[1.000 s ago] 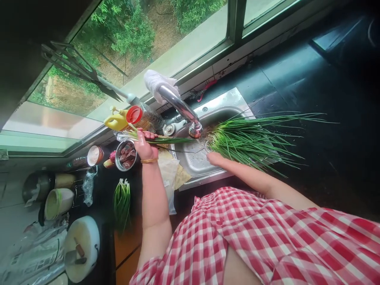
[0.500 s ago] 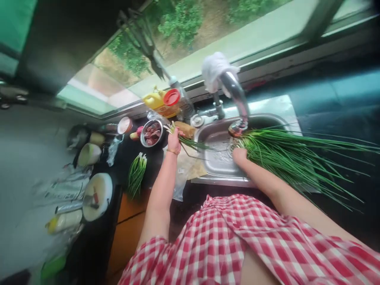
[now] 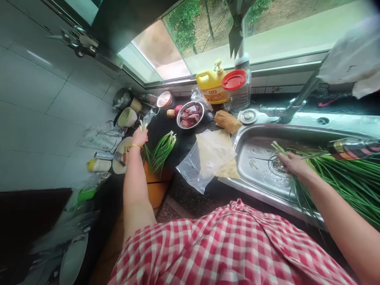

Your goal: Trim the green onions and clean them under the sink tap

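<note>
My left hand (image 3: pixel 140 137) is closed round a small bunch of green onions (image 3: pixel 143 126), white ends up, over the dark counter at the left. Beside it, another bunch of green onions (image 3: pixel 162 152) lies on the counter with its leaves over the front edge. My right hand (image 3: pixel 292 163) grips a few green onions (image 3: pixel 278 148) above the sink (image 3: pixel 252 158), their leaves hanging down. A large pile of green onions (image 3: pixel 353 174) spreads across the right side of the sink, partly hidden behind the faucet (image 3: pixel 353 148) and my forearm.
A metal bowl of meat pieces (image 3: pixel 190 115) stands behind the counter bunch. A plastic bag (image 3: pixel 204 158) lies left of the sink, near a brown loofah-like roll (image 3: pixel 228 121). A yellow jug (image 3: pixel 211 85) and a red-lidded jar (image 3: pixel 239 93) line the window. A round cutting board (image 3: pixel 120 166) is at left.
My left hand has carried its green onions left, past the meat bowl. My right hand now lifts a few stalks from the pile. The view has swung left.
</note>
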### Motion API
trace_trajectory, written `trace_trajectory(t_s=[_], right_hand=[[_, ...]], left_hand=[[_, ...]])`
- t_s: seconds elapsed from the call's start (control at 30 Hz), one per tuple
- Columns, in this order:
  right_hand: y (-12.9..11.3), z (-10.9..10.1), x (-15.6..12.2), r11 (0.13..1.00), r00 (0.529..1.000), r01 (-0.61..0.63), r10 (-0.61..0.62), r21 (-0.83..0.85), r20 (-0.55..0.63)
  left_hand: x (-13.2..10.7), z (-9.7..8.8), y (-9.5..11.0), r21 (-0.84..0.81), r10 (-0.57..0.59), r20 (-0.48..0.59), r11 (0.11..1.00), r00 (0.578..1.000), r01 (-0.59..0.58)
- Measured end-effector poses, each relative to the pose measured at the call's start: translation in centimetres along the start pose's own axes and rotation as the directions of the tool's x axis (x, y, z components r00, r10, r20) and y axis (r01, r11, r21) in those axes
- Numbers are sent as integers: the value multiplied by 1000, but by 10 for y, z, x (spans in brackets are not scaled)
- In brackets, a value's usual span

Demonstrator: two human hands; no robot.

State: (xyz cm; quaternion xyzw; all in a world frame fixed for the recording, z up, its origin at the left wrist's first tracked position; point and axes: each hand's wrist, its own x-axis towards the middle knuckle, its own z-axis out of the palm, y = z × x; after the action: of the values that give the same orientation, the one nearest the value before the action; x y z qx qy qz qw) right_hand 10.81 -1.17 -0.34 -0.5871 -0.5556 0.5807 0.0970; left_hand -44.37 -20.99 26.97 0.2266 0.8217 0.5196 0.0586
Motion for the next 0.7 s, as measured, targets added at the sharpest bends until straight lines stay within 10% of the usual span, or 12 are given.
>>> trace_trajectory(t_s=[0.1, 0.3, 0.43, 0.6, 0.7], right_hand=[[-28, -5, -10, 945, 999, -21, 31, 328, -27], [-70, 8, -36, 721, 956, 191, 18, 666, -294], [-69, 10, -28, 600, 903, 331, 21, 728, -428], [-72, 4, -34, 352, 901, 424, -69, 834, -429], [-63, 4, -43, 241, 900, 436, -87, 867, -428]], left_hand=[[9, 12, -56, 376, -153, -58, 912, 986, 164], [-2, 101, -100, 97, 19, 379, 994, 925, -60], [-72, 208, -41, -125, 312, 602, 946, 735, -299], [-249, 317, 58, -239, 340, 887, 917, 312, -318], [-313, 353, 69, -145, 218, 947, 945, 236, -294]])
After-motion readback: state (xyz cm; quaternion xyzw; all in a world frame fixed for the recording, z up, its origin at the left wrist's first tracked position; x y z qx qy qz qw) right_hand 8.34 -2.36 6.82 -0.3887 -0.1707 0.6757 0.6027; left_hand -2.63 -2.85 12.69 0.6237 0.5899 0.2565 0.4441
